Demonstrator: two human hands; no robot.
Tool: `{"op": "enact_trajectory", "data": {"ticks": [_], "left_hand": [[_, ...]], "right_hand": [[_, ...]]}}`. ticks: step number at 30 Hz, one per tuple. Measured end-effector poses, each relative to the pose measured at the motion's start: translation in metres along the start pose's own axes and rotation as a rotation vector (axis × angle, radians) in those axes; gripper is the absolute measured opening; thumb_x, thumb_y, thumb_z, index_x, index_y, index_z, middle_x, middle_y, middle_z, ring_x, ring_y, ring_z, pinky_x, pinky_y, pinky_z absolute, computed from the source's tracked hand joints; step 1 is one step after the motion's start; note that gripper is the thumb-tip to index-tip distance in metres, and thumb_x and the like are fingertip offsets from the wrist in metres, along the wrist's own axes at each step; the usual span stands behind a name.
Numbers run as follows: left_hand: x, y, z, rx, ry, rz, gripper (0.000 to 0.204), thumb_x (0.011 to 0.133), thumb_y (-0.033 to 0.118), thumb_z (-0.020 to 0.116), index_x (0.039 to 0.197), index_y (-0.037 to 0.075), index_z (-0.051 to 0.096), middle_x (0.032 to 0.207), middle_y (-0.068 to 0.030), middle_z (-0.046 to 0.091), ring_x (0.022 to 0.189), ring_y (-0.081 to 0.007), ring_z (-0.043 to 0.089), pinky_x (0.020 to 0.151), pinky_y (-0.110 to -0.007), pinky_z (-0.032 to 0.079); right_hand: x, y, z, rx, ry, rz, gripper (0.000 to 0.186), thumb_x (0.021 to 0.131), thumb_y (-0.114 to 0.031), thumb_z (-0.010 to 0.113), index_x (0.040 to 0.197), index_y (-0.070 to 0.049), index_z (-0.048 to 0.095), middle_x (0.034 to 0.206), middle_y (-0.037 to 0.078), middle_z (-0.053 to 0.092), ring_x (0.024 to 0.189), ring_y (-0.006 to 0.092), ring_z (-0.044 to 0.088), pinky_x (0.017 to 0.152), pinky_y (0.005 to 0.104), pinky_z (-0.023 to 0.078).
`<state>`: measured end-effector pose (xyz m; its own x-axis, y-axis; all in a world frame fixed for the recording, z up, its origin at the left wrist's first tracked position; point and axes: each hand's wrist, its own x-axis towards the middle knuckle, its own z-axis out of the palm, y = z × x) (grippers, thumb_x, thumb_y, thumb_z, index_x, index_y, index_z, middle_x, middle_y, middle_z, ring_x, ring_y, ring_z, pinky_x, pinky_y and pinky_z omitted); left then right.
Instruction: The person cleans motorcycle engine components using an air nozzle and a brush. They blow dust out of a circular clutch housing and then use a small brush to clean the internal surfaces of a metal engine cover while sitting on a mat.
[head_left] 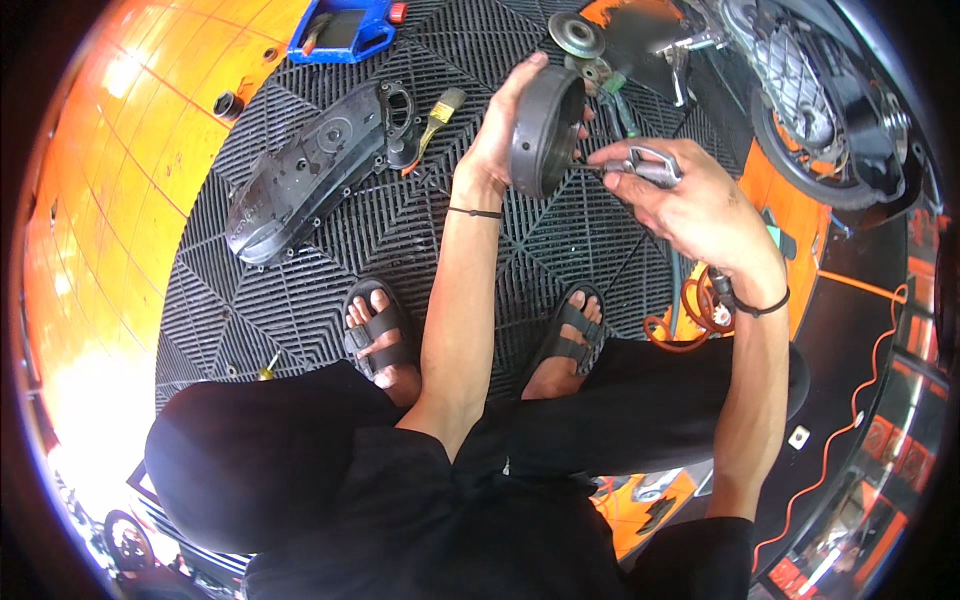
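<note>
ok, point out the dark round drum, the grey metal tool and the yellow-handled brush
Dark round drum [533, 137]: head view, outer side wall.
Grey metal tool [628, 167]: head view, body.
Yellow-handled brush [437, 121]: head view, yellow part near the bristles.

Glare bleaches orange floor [120, 220] (1 side, left); edges curve.

Looks metal, rather matt, on the drum [527, 150] at one o'clock; shines glossy on the orange floor [130, 150] at ten.
</note>
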<state>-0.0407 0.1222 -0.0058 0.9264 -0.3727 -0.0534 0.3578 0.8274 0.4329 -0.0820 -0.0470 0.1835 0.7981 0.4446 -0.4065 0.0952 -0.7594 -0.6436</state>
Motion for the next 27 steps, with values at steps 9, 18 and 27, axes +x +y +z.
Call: {"op": "enact_trajectory", "data": {"ticks": [9, 18, 27], "left_hand": [[-0.008, 0.002, -0.004, -0.038, -0.034, -0.002, 0.066, 0.107, 0.054, 0.04, 0.123, -0.005, 0.066, 0.097, -0.0202, 0.074, 0.08, -0.0269, 0.075, 0.072, -0.037, 0.065], [-0.012, 0.003, 0.008, -0.542, -0.243, 0.003, 0.077, 0.104, 0.06, 0.038, 0.126, -0.009, 0.064, 0.108, -0.0311, 0.072, 0.093, -0.042, 0.074, 0.085, -0.05, 0.063], [0.011, -0.016, -0.011, -0.69, -0.347, 0.056, 0.084, 0.104, 0.065, 0.037, 0.146, -0.007, 0.049, 0.136, -0.034, 0.059, 0.123, -0.0486, 0.061, 0.103, -0.06, 0.053]], "right_hand": [[-0.001, -0.028, 0.003, 0.109, -0.119, 0.137, 0.025, 0.1, -0.015, 0.067, 0.122, -0.004, 0.073, 0.068, -0.004, 0.058, 0.058, 0.0051, 0.05, 0.054, 0.0239, 0.042], [-0.01, -0.043, -0.002, 0.332, -0.075, 0.176, 0.028, 0.102, -0.021, 0.069, 0.128, -0.012, 0.072, 0.065, -0.007, 0.051, 0.049, 0.0005, 0.041, 0.041, 0.0199, 0.031], [-0.006, -0.027, 0.007, 0.211, 0.102, 0.113, 0.028, 0.101, -0.016, 0.069, 0.127, -0.006, 0.071, 0.068, -0.007, 0.055, 0.055, 0.0023, 0.047, 0.048, 0.0227, 0.036]]}}
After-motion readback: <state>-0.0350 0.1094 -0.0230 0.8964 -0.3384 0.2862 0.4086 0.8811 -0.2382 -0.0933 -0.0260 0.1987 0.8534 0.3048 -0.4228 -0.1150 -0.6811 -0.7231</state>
